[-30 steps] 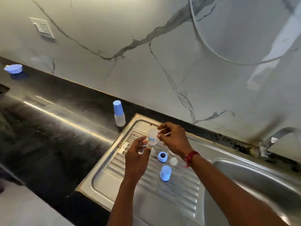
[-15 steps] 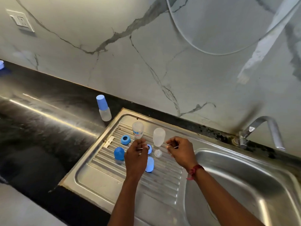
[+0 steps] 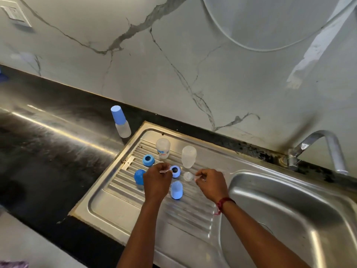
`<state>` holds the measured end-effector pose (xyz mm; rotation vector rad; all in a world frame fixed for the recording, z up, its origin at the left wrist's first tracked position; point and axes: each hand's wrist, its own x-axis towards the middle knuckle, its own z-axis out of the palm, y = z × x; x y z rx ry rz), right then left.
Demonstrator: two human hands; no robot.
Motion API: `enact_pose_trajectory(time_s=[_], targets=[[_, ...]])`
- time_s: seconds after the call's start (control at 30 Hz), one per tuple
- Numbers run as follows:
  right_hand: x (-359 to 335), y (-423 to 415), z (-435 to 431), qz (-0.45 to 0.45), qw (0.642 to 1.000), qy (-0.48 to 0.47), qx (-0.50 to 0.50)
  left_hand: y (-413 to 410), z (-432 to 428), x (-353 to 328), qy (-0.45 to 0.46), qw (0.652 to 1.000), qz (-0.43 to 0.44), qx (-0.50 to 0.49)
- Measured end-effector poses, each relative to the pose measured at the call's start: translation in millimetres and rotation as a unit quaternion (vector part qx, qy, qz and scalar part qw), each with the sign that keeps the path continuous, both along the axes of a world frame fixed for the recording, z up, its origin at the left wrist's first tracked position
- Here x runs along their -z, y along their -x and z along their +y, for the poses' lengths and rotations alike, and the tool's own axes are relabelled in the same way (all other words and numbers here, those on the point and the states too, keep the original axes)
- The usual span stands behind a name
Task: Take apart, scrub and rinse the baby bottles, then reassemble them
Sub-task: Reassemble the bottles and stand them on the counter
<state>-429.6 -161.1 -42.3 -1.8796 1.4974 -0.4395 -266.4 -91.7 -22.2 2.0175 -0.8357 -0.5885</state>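
Note:
Two clear bottle bodies (image 3: pixel 162 147) (image 3: pixel 189 156) stand on the steel drainboard (image 3: pixel 119 207). Around them lie a blue collar ring (image 3: pixel 148 160), a second blue ring (image 3: pixel 175 171), a dark blue cap (image 3: pixel 139 176) and a light blue cap (image 3: pixel 176 189). My left hand (image 3: pixel 156 180) pinches a small clear piece (image 3: pixel 164 171) beside the second ring. My right hand (image 3: pixel 211 183) pinches the edge of a clear teat (image 3: pixel 187 176) lying on the drainboard. One assembled bottle (image 3: pixel 120 121) with a blue cap stands on the black counter.
The sink basin (image 3: pixel 289 219) lies to the right, with the tap (image 3: pixel 316 146) at its back edge. The black counter (image 3: pixel 48 151) runs to the left below a marble wall. A wall socket (image 3: pixel 15 13) sits at the upper left.
My right hand has let go of the clear bottle body, which now stands on the drainboard. Both hands have dropped lower onto the small clear pieces. The view has shifted right.

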Motion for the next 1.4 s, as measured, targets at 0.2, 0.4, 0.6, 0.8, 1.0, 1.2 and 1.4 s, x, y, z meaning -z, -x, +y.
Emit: enact_pose_trajectory(time_s=[0.2, 0.4, 0.6, 0.8, 1.0, 1.2, 1.4], targets=[[17.3, -17.0, -2.3, 0.017, 0.999, -0.012, 0.027, -17.3, -33.7, 1.6, -0.083, 0.987, -0.090, 0.102], [30.1, -30.3, -8.3, 0.021, 0.999, -0.006, 0.046, -28.8, -55.6, 15.1, -0.149, 0.948, -0.184, 0.212], [38.2, -35.7, -10.6, 0.020, 0.999, 0.002, 0.049, -27.3, -65.9, 25.5, -0.170, 0.928, -0.222, 0.245], [37.3, -30.3, -9.6, -0.054, 0.994, -0.020, 0.096, -27.3, -69.4, 32.8, -0.175, 0.912, -0.253, 0.270], [30.6, -21.4, -7.8, -0.176, 0.970, -0.089, 0.141, -26.0, -67.7, 32.5, -0.162, 0.911, -0.250, 0.285], [14.9, -7.5, -4.0, -0.298, 0.930, -0.139, 0.165, -31.6, -63.3, 17.6, -0.122, 0.929, -0.222, 0.272], [3.7, 3.0, 3.8, -0.349, 0.913, -0.138, 0.159, -34.4, -42.9, -7.8, -0.060, 0.968, -0.125, 0.209]])
